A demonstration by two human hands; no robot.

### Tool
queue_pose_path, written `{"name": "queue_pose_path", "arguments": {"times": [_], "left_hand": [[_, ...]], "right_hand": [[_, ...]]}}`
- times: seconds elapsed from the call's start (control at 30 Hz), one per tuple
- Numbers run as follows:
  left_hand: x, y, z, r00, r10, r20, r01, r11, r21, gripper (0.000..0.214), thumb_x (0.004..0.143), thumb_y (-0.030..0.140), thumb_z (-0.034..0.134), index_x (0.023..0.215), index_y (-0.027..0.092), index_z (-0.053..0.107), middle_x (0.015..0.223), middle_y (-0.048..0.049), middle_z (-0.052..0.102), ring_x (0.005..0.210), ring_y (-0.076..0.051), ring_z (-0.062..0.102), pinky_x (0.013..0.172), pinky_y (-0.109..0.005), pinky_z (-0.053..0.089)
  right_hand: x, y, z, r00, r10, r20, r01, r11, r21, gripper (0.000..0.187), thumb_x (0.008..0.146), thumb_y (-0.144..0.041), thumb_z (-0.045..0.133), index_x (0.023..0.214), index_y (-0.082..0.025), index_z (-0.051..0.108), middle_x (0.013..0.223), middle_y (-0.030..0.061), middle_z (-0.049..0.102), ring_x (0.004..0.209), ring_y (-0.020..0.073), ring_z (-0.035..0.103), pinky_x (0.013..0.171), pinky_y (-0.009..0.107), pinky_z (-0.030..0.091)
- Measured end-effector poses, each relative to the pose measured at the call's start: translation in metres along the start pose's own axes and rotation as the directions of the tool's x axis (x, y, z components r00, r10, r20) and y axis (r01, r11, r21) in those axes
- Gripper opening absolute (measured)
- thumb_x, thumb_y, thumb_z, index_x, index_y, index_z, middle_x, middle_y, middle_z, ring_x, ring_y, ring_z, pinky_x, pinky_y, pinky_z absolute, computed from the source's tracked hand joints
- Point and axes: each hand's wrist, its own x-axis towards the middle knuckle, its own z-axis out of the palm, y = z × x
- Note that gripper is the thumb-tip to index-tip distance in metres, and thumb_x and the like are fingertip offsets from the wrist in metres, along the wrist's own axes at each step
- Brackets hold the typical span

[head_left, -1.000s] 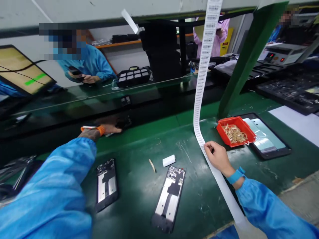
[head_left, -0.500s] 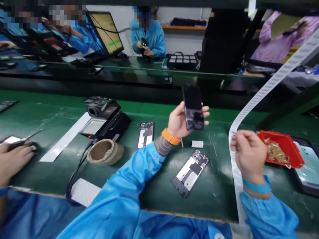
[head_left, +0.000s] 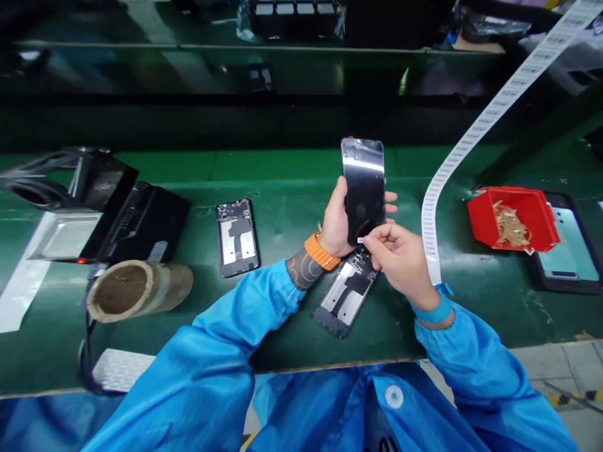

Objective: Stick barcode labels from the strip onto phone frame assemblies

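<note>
Hands (head_left: 335, 226) (head_left: 400, 260) hold one phone (head_left: 365, 194) and one label (head_left: 360, 240) near two opened phones (head_left: 238, 238) (head_left: 346, 289).

The phone (head_left: 363, 194) is smooth, glossy glass in front, the label (head_left: 360, 240) white paper. The sleeves (head_left: 226, 339) are shiny cloth, the bin (head_left: 481, 216) glossy red plastic, the tube (head_left: 172, 285) matt cardboard by its look, and the worktop (head_left: 282, 220) smooth, softly shiny.

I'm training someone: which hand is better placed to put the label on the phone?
Probably the right hand: it pinches the label at the lower end of the phone, which the left hand holds.
</note>
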Motion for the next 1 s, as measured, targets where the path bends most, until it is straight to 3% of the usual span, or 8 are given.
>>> {"name": "queue_pose_path", "arguments": {"times": [0.33,0.5,0.63,0.77,0.87,0.93,1.0], "left_hand": [[-0.005,-0.005,0.001,0.999,0.023,0.047,-0.02,0.997,-0.068,0.072,0.097,0.067,0.023,0.118,0.012,0.064,0.102,-0.0109,0.072,0.092,-0.022,0.07,0.08,-0.033,0.058],[-0.007,-0.007,0.006,1.0,0.018,-0.014,-0.019,0.997,-0.07,0.069,0.096,0.068,0.029,0.114,0.012,0.066,0.099,-0.0106,0.071,0.09,-0.02,0.069,0.078,-0.03,0.056],[-0.01,-0.007,0.009,0.997,0.034,-0.073,-0.04,0.996,-0.079,0.067,0.095,0.068,0.032,0.109,0.013,0.067,0.096,-0.0091,0.07,0.085,-0.018,0.069,0.075,-0.028,0.056],[-0.011,0.0,0.009,0.991,0.058,-0.12,-0.069,0.994,-0.086,0.063,0.093,0.069,0.037,0.102,0.014,0.067,0.09,-0.0079,0.069,0.078,-0.017,0.068,0.07,-0.027,0.055],[-0.008,0.008,0.01,0.968,0.124,-0.216,-0.145,0.986,-0.08,0.051,0.089,0.064,0.051,0.095,0.016,0.064,0.083,-0.0047,0.066,0.073,-0.015,0.066,0.067,-0.027,0.054],[-0.006,0.011,0.01,0.928,0.202,-0.314,-0.226,0.973,-0.043,0.04,0.084,0.057,0.064,0.091,0.017,0.061,0.078,-0.0006,0.062,0.07,-0.012,0.064,0.067,-0.025,0.052],[-0.004,0.01,0.009,0.878,0.273,-0.393,-0.288,0.957,0.024,0.037,0.076,0.047,0.077,0.09,0.018,0.058,0.072,0.0034,0.058,0.067,-0.01,0.061,0.065,-0.022,0.049]], "right_hand": [[0.001,-0.005,-0.001,0.999,0.0,0.054,0.006,0.994,-0.108,0.02,0.081,-0.035,0.069,0.074,-0.018,0.061,0.053,-0.0056,0.052,0.047,0.0078,0.044,0.045,0.022,0.034],[0.0,-0.001,0.0,0.998,-0.022,0.052,0.03,0.989,-0.144,0.02,0.082,-0.035,0.067,0.074,-0.019,0.06,0.055,-0.0048,0.053,0.049,0.0091,0.045,0.046,0.023,0.034],[0.002,0.004,-0.001,0.997,-0.072,0.005,0.071,0.961,-0.267,0.022,0.083,-0.036,0.067,0.072,-0.02,0.056,0.057,-0.0055,0.05,0.052,0.0096,0.044,0.048,0.024,0.034],[0.011,0.011,-0.01,0.987,-0.138,-0.081,0.085,0.881,-0.466,0.033,0.076,-0.043,0.075,0.072,-0.022,0.05,0.057,-0.0078,0.044,0.052,0.0101,0.042,0.051,0.025,0.035],[0.012,0.013,-0.013,0.926,-0.349,-0.144,0.231,0.825,-0.515,0.023,0.083,-0.042,0.067,0.087,-0.022,0.057,0.078,0.0002,0.06,0.068,0.0157,0.057,0.065,0.031,0.048],[0.009,0.013,-0.01,0.871,-0.485,-0.072,0.398,0.785,-0.475,0.027,0.087,-0.041,0.062,0.106,-0.021,0.06,0.105,0.008,0.066,0.092,0.0215,0.063,0.081,0.037,0.053],[0.005,0.012,-0.007,0.848,-0.53,0.033,0.487,0.751,-0.446,0.038,0.087,-0.04,0.063,0.12,-0.021,0.058,0.12,0.011,0.066,0.108,0.0254,0.062,0.091,0.042,0.052]]}}
